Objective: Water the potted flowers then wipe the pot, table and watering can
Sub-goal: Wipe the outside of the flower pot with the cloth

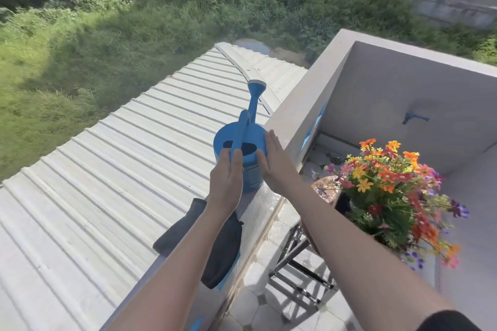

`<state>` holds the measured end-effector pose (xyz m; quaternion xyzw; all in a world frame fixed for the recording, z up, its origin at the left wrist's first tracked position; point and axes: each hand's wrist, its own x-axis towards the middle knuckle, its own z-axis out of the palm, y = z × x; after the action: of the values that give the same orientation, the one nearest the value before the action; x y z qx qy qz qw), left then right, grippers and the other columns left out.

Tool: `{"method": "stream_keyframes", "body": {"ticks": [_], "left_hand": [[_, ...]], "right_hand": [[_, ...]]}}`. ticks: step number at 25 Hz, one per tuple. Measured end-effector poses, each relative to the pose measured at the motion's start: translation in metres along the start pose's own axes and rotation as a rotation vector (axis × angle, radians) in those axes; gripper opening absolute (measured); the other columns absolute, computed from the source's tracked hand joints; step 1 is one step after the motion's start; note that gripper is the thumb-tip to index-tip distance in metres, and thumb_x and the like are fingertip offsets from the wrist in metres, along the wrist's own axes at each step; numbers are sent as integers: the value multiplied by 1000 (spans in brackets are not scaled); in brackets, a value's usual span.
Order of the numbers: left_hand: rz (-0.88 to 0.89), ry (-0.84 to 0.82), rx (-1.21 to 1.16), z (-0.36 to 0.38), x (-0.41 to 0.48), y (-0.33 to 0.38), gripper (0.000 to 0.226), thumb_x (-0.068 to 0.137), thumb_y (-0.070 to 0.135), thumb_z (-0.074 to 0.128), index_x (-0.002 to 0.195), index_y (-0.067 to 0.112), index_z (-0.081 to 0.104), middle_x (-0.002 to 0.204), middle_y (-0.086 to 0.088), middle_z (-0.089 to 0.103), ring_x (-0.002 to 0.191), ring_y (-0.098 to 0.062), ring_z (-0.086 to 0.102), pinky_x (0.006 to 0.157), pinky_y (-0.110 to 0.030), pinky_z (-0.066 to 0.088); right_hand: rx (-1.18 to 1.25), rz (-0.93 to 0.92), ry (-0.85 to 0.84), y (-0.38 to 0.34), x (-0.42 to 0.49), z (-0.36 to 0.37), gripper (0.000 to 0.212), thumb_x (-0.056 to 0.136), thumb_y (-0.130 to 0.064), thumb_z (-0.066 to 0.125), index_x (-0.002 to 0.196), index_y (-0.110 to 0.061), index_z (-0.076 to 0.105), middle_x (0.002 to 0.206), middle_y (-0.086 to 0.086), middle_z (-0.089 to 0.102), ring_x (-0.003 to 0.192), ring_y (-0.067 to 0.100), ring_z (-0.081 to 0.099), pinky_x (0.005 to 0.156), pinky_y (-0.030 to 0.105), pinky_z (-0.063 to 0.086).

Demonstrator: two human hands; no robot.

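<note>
The left hand lies flat against the near side of the blue plastic watering can, fingers straight and together, fingertips reaching the rim just beside the base of the can's arched handle; nothing is clenched, the palm only presses the wall. The right hand is likewise spread flat, fingers extended upward along the can's right side, touching it without wrapping round. Both hands bracket the can between them, open-palmed.

The can stands upright on the top of a pale concrete ledge, its long spout and white-faced rose pointing away over a corrugated white metal roof. Both forearms reach forward from the bottom of the view, the right one bare up to a dark sleeve edge at the lower corner.

A dark cloth is draped over the ledge under the left forearm, with a strip of light blue showing at its lower edge; the arm hides part of it. To the right, a pot of orange, yellow, pink and purple flowers sits on a metal-framed table; the pot itself is mostly hidden by blooms and the right arm. The ledge surface near the can looks wet.
</note>
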<state>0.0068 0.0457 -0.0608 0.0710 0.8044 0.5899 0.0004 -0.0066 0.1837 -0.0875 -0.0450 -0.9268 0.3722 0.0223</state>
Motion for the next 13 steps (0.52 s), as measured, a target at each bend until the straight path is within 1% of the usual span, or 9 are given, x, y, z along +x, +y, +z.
{"method": "stream_keyframes", "body": {"ticks": [2, 3, 5, 6, 7, 8, 9, 11, 13], "left_hand": [[32, -12, 59, -7, -4, -2, 38, 96, 46, 24, 91, 17, 48, 80, 5, 50, 73, -17, 50, 69, -28, 41], [35, 5, 74, -14, -6, -4, 36, 98, 42, 24, 91, 16, 48, 82, 7, 48, 78, -15, 49, 72, -25, 40], [36, 36, 135, -30, -10, -21, 32, 100, 31, 29, 85, 12, 49, 80, 4, 47, 79, -15, 46, 74, -29, 39], [22, 42, 207, -39, -12, -32, 29, 100, 28, 32, 87, 12, 53, 83, 1, 50, 82, -16, 48, 77, -33, 41], [-32, 32, 317, -49, -13, -50, 29, 99, 29, 35, 100, 10, 57, 96, -4, 57, 93, -19, 52, 85, -36, 42], [-122, -3, 455, -58, -14, -68, 37, 98, 33, 38, 118, 6, 54, 114, -11, 58, 108, -24, 52, 93, -38, 40], [-234, -56, 593, -67, -16, -85, 50, 96, 41, 39, 128, 4, 47, 126, -14, 55, 117, -29, 49, 94, -38, 40], [-414, -208, 770, -75, -25, -109, 68, 89, 61, 33, 129, 7, 41, 123, -13, 58, 112, -32, 53, 89, -39, 43], [-450, -316, 785, -73, -35, -120, 66, 86, 69, 30, 120, 15, 45, 112, -5, 63, 101, -27, 59, 82, -38, 47]], "right_hand": [[115, 33, 89, 1, -16, 12, 59, 97, -44, 23, 147, -14, 15, 155, 5, 19, 143, 18, 15, 118, 41, 18], [145, 72, 120, 2, -26, 20, 59, 96, -44, 24, 146, -14, 16, 154, 5, 22, 142, 18, 19, 117, 42, 21], [148, 180, 134, 2, -51, 38, 59, 98, -41, 28, 147, -13, 14, 156, 4, 18, 143, 18, 17, 118, 38, 18], [142, 219, 117, 1, -64, 48, 60, 98, -40, 30, 148, -12, 14, 156, 6, 18, 143, 19, 17, 118, 37, 17], [147, 251, 78, -2, -77, 57, 61, 98, -40, 32, 148, -10, 13, 156, 8, 18, 143, 21, 17, 118, 36, 17], [168, 297, 24, -6, -88, 66, 64, 97, -41, 34, 148, -8, 12, 156, 10, 17, 143, 22, 17, 117, 34, 16], [206, 344, -32, -10, -97, 76, 68, 96, -43, 37, 148, -7, 12, 156, 11, 18, 142, 23, 19, 115, 33, 17], [289, 449, -130, -18, -108, 91, 76, 92, -49, 44, 147, -5, 15, 152, 12, 27, 138, 25, 29, 112, 34, 26], [308, 478, -155, -23, -113, 102, 68, 89, -47, 52, 138, -5, 32, 138, 11, 48, 124, 25, 48, 101, 32, 41]]}}
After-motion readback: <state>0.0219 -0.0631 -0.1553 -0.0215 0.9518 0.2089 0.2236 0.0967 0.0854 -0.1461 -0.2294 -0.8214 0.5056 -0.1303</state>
